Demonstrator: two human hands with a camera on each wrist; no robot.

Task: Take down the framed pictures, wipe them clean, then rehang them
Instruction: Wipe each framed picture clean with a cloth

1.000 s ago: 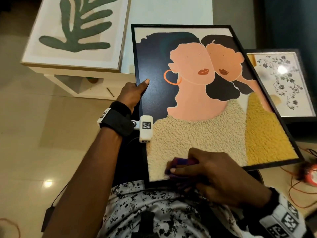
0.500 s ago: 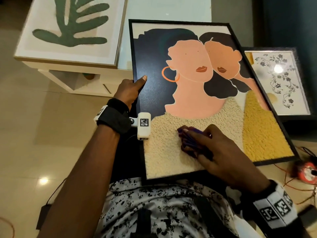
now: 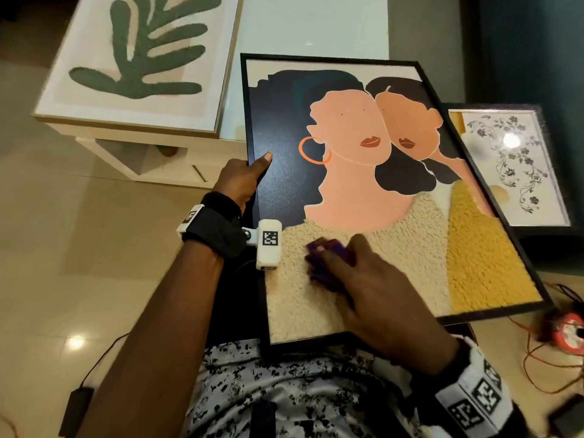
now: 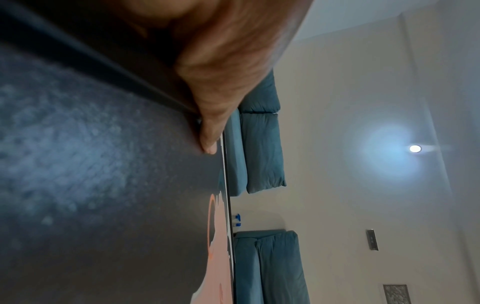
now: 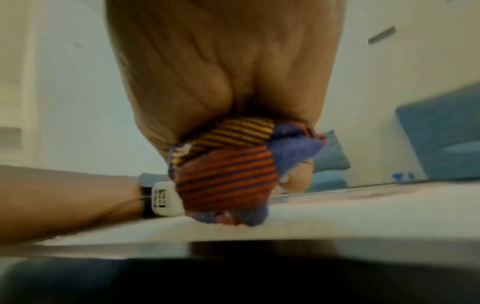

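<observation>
At far left we see a leaf print (image 3: 136, 64) in a pale wooden frame lying flat on a white low table (image 3: 303, 26), covering the table's left part up to its near edge. Just right of it, our left hand (image 3: 240, 181) grips the left edge of the black-framed portrait (image 3: 363, 172): the thumb (image 3: 264, 161) lies straight on the dark glass, while the fingers go round behind the frame, out of sight. The left wrist view shows the same thumb (image 4: 210, 131) pressed onto the dark surface just inside the frame bar. The portrait, two faces above cream and yellow textured clothing, rests tilted on our lap (image 3: 284, 393), its near edge against the patterned shirt and its far edge reaching over the table's near edge.

Toward the portrait's near left part, our right hand (image 3: 363, 279) presses a bunched cloth (image 3: 328, 254) onto the cream area. In the right wrist view the fingers are curled round the cloth (image 5: 226, 174), purple with orange and yellow stripes, its lower folds touching the glass.

Right of the portrait, a floral picture (image 3: 512, 165) in a dark frame lies partly under the portrait's right edge. An orange cable reel (image 3: 568, 333) with loose wires sits on the floor near the portrait's near right corner.
</observation>
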